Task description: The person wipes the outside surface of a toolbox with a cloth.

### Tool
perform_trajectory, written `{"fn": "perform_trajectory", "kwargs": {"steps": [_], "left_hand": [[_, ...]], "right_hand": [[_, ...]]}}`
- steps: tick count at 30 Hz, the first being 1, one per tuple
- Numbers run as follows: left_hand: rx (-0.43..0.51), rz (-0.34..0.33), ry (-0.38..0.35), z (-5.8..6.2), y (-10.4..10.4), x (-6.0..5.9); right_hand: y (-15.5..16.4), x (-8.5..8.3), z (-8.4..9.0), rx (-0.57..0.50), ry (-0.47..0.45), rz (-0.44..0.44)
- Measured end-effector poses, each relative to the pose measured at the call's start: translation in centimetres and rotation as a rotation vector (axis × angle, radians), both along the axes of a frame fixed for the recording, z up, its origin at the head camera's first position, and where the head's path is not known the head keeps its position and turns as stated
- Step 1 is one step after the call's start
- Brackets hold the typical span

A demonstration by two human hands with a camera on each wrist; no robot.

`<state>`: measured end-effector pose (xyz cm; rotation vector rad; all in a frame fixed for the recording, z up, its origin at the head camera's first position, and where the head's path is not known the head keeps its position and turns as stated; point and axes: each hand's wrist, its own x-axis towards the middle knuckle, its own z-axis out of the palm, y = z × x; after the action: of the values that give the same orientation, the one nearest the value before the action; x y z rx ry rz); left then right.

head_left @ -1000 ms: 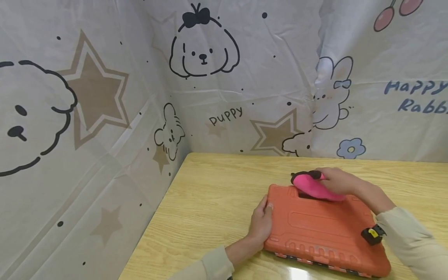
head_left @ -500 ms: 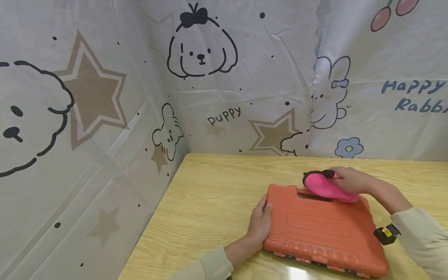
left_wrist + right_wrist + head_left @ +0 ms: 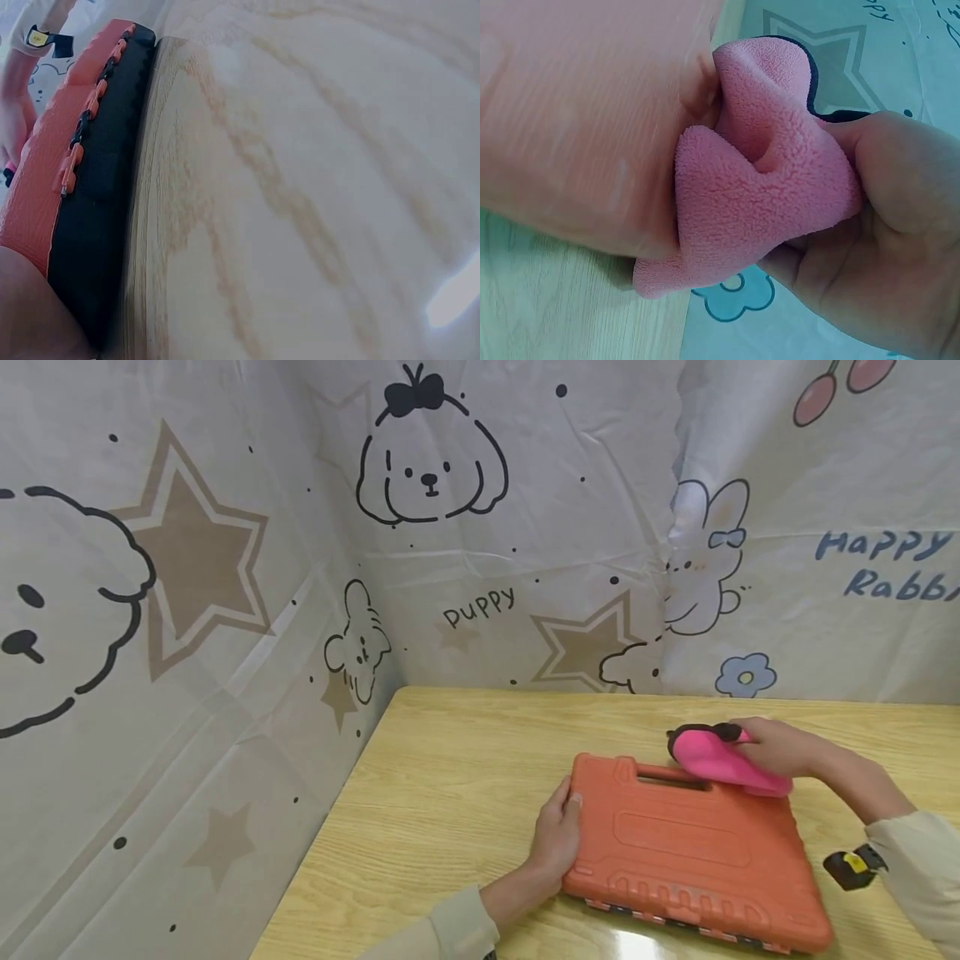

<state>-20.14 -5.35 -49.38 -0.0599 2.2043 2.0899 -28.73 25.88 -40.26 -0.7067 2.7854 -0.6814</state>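
An orange plastic case (image 3: 682, 852) with a black lower half lies closed on the table. At its left edge my left hand (image 3: 557, 837) grips the side, thumb near the top face and fingers along the edge. My right hand (image 3: 783, 748) holds a bunched pink cleaning cloth (image 3: 716, 762) with dark edging against the case's far edge, right of the handle. In the right wrist view the fluffy cloth (image 3: 757, 180) folds against the case's edge, pinched between thumb and fingers. The latches (image 3: 90, 105) along the near side show in the left wrist view; the left fingertips are hidden there.
The light wooden table (image 3: 435, 777) meets printed white curtains (image 3: 480, 552) at the back and left. A black wrist camera (image 3: 851, 867) hangs at the right sleeve, beside the case's right edge.
My right hand has slid rightward along the case's far edge with the cloth, uncovering more of the handle slot. My left hand and the case have hardly moved.
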Motion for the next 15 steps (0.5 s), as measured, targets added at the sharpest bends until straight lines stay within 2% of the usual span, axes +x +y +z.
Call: {"fn": "perform_trajectory", "kwargs": {"steps": [15], "left_hand": [[0.005, -0.002, -0.008, -0.2, 0.0, 0.0]], "right_hand": [[3.5, 1.6, -0.7, 0.000, 0.022, -0.094]]}}
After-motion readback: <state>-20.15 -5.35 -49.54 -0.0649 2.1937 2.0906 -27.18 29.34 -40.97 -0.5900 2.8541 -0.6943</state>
